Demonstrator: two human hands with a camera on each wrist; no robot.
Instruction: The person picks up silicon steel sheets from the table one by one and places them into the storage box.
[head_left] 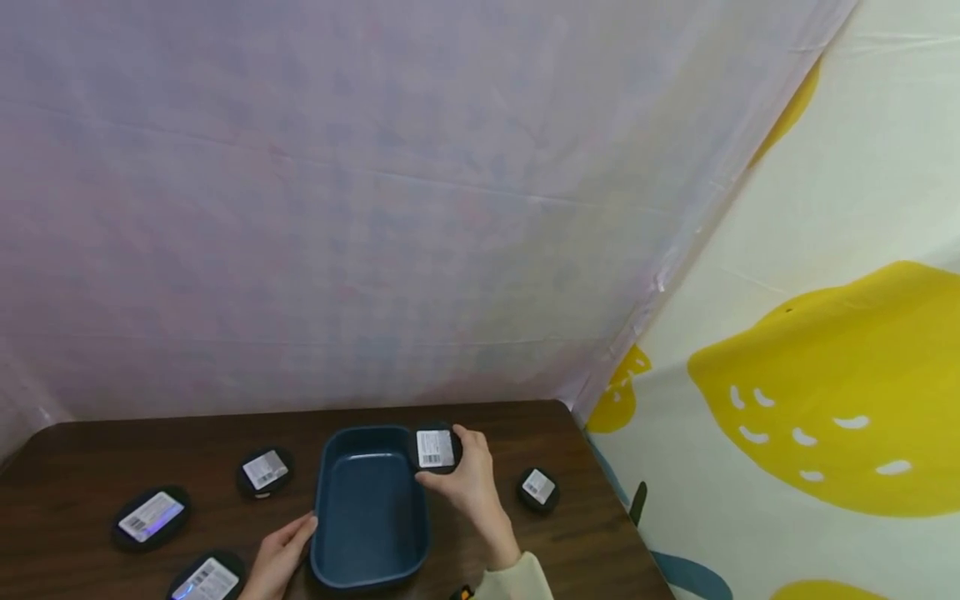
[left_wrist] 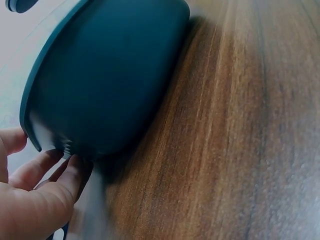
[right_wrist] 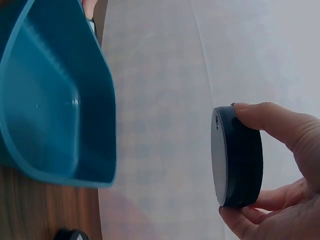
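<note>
A deep blue rectangular bin [head_left: 367,517] with rounded corners stands on the table. At its left side my left hand [head_left: 279,550] grips the rim. The left wrist view shows those fingers [left_wrist: 70,175] against the bin's outer wall [left_wrist: 110,75]. My right hand [head_left: 471,475] pinches a round black disc-shaped case [head_left: 436,448] between thumb and fingers, near the bin's far right corner. A white barcode label faces up on it. In the right wrist view the case [right_wrist: 240,157] is held on edge, apart from the bin [right_wrist: 95,115].
More round black labelled cases lie around the bin: one [head_left: 265,471] at its left, another [head_left: 150,518] farther left, one [head_left: 206,577] by my left hand, one [head_left: 537,488] at the right. Fabric [head_left: 337,208] hangs behind the brown wooden table [head_left: 600,550].
</note>
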